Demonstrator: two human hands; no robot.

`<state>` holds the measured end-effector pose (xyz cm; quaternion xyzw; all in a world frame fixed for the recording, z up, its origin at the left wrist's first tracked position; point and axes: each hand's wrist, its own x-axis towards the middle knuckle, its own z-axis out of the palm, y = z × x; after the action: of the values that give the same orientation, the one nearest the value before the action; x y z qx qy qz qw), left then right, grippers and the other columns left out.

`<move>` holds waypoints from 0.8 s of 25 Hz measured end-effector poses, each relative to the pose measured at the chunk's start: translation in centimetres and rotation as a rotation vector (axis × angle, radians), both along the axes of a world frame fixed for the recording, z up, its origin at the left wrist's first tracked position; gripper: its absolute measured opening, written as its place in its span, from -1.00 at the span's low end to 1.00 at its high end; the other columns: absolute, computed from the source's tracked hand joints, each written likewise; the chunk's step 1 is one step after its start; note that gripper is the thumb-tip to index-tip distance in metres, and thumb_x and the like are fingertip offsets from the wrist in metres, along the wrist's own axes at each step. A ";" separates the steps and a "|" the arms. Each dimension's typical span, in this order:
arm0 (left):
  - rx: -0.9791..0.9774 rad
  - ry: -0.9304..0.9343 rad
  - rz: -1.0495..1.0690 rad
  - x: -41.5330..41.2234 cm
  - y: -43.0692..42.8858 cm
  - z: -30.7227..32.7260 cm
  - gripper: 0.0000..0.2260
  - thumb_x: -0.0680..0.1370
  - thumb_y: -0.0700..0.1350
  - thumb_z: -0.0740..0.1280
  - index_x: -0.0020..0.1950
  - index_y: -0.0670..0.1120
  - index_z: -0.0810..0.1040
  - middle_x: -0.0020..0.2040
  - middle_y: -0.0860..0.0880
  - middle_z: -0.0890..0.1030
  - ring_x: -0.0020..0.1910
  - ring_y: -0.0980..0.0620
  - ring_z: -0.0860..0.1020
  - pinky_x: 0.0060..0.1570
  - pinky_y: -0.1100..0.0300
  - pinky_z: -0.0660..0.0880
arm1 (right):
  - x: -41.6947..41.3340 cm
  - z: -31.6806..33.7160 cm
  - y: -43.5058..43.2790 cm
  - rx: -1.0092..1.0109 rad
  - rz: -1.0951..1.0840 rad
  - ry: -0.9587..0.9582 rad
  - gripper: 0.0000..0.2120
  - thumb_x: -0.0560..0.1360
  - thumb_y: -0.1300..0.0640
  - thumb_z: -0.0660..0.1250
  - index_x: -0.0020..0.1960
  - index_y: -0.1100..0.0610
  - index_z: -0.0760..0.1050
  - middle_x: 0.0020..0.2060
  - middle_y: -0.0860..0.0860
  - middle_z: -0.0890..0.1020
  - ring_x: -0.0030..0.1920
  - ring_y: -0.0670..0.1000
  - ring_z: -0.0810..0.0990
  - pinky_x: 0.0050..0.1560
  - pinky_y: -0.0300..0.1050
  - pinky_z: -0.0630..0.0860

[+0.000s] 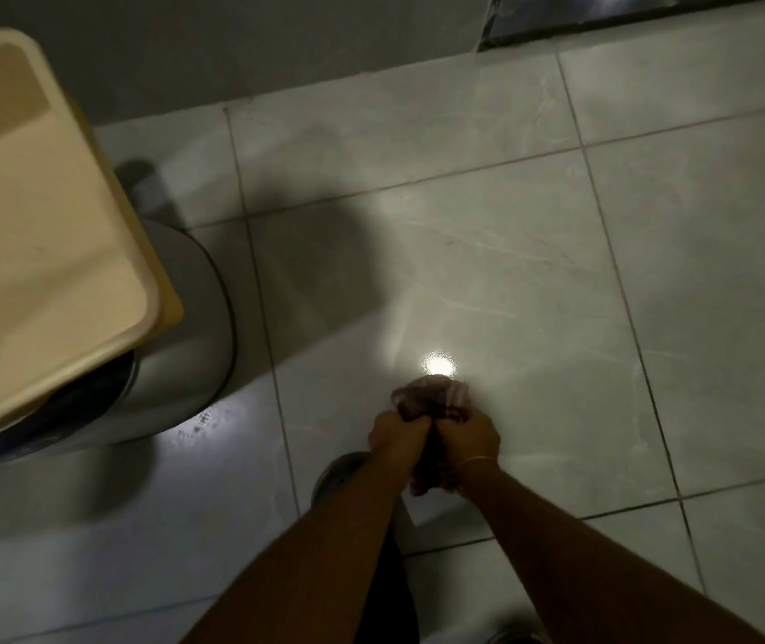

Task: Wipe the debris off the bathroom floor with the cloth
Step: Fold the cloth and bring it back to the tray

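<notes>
A bunched, dark reddish cloth [432,397] is held up above the pale tiled floor [534,253] in the lower middle of the head view. My left hand [397,434] and my right hand [469,434] are both closed on it, side by side and touching. A thin gold bangle sits on my right wrist. More of the cloth hangs down between my wrists. No debris is visible on the glossy tiles in this dim light.
A cream lidded bin [41,234] stands at the left above a round grey base [190,346]. A lamp glare [438,364] shines on the floor just beyond the cloth. A dark threshold [603,25] runs along the top right. My shoe [339,471] shows under my left forearm.
</notes>
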<state>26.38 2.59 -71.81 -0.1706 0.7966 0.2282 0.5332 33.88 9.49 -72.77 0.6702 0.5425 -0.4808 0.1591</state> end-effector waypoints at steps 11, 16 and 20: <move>0.421 0.603 -0.227 -18.5 -1.0 26.7 -0.61 0.54 -0.30 0.34 0.33 0.00 0.64 0.23 -0.08 0.71 0.17 -0.02 0.65 0.20 0.18 0.49 | -17.5 26.4 3.8 0.326 0.477 0.591 -0.34 0.50 0.45 0.28 0.53 0.02 0.41 0.30 0.15 0.64 0.26 0.24 0.67 0.34 0.08 0.58; 0.373 0.927 -0.172 -25.9 -8.5 32.0 -0.60 0.61 -0.32 0.34 0.44 -0.10 0.60 0.36 -0.10 0.63 0.26 -0.05 0.60 0.27 0.15 0.47 | -27.8 31.8 -1.5 0.405 0.959 0.689 -0.44 0.54 0.28 0.30 0.51 -0.01 0.47 0.61 0.12 0.33 0.12 0.37 0.69 0.19 0.16 0.66; 0.179 0.866 -0.178 -27.7 -14.8 29.2 -0.61 0.63 -0.32 0.32 0.47 -0.18 0.56 0.40 -0.20 0.59 0.30 -0.21 0.59 0.24 0.09 0.47 | -31.6 28.4 -7.4 0.372 1.381 0.561 -0.29 0.55 0.23 0.39 0.66 0.05 0.26 0.69 0.21 0.13 0.12 0.41 0.67 0.12 0.20 0.62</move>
<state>-1.28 -12.17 -42.65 0.0567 0.9350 0.2997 0.1810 2.31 2.13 -44.32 0.0480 0.9300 -0.3252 0.1644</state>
